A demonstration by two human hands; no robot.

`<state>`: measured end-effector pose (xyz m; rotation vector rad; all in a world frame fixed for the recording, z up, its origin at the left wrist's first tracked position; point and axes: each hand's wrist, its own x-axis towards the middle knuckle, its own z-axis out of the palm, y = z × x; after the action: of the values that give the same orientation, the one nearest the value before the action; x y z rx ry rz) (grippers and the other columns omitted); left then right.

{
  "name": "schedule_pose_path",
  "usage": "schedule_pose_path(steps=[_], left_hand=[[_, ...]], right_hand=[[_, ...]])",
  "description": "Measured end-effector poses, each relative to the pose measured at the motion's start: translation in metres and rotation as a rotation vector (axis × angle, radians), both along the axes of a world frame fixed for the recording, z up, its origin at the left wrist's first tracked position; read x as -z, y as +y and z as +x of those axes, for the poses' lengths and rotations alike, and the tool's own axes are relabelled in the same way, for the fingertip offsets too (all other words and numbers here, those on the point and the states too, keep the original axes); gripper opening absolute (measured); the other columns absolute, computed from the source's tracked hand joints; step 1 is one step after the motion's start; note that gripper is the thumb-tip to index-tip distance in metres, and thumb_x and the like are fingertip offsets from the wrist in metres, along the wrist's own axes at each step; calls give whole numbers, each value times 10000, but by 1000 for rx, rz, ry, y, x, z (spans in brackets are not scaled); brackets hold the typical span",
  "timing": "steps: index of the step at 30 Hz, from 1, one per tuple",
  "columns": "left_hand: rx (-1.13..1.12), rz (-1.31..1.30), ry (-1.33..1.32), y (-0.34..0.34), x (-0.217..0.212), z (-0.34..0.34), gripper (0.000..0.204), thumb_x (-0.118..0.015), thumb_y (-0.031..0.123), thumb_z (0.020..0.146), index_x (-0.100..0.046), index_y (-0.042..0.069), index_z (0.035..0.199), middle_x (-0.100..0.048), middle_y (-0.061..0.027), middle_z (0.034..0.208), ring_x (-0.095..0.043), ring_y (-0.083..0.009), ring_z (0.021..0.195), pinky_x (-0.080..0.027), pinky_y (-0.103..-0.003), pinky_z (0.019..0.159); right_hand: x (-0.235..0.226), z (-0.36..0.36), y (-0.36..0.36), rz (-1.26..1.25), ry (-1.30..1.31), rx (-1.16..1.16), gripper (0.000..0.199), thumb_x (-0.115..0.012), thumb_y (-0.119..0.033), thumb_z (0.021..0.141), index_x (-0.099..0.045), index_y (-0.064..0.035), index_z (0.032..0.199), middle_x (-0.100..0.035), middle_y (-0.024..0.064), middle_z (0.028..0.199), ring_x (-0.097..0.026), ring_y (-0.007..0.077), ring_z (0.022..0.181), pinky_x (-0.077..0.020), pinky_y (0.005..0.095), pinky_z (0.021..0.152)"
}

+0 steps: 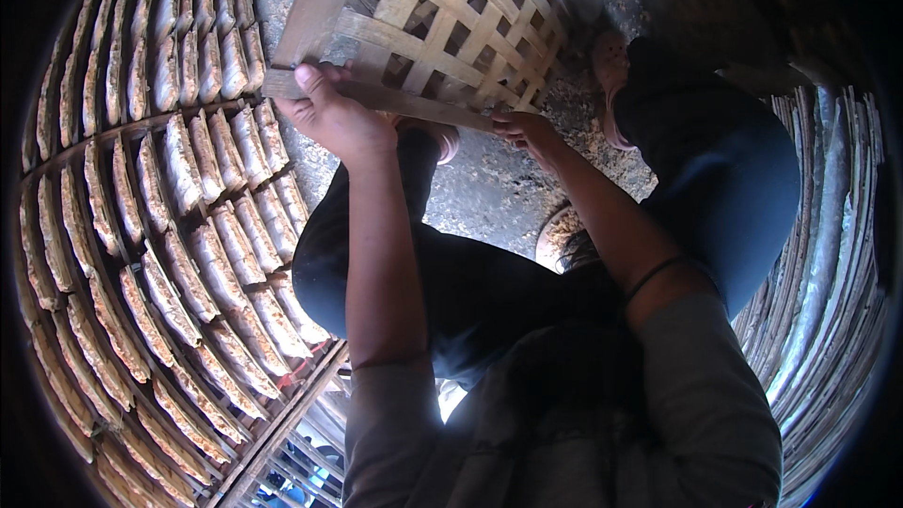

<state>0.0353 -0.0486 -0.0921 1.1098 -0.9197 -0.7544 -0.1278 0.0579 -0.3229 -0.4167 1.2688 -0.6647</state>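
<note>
A woven lattice panel of flat, pale strips (461,9) with a wooden frame stands tilted before me, its near rail (414,103) running between my hands. My left hand (343,122) grips the left corner of this frame, the thumb on top of the rail. Around the rail's right end, the fingers of my right hand (531,136) are closed. Part of the lattice lies in shadow, and what is behind it shows only through the gaps.
Rows of curved, pale pieces with crumbly brown edges (216,245) fill a rack at left. Long thin sticks (818,226) line the right side. A round container of brown crumbs (562,226) sits between my legs. Crumbs litter the grey floor (499,183). Pinkish clogs (611,66) are on my feet.
</note>
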Motion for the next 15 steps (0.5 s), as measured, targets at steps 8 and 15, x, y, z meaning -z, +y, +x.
schedule_pose_path(steps=[8,15], left_hand=[[-71,81,-52,-7,6,7,325,-535,339,1013,-428,36,1065,-519,-36,784,-505,-144,722,-483,-331,762],[-15,55,-69,-7,-1,1,286,-535,308,1014,-418,49,1042,-504,-40,780,-500,-162,741,-476,-368,792]], right_hand=[[43,5,16,60,7,353,425,-648,-498,895,-708,-98,1025,-684,16,979,-588,136,866,-448,313,754],[38,36,-23,-40,233,227,387,-701,-420,894,-720,-51,1010,-706,66,887,-636,165,877,-485,351,790]])
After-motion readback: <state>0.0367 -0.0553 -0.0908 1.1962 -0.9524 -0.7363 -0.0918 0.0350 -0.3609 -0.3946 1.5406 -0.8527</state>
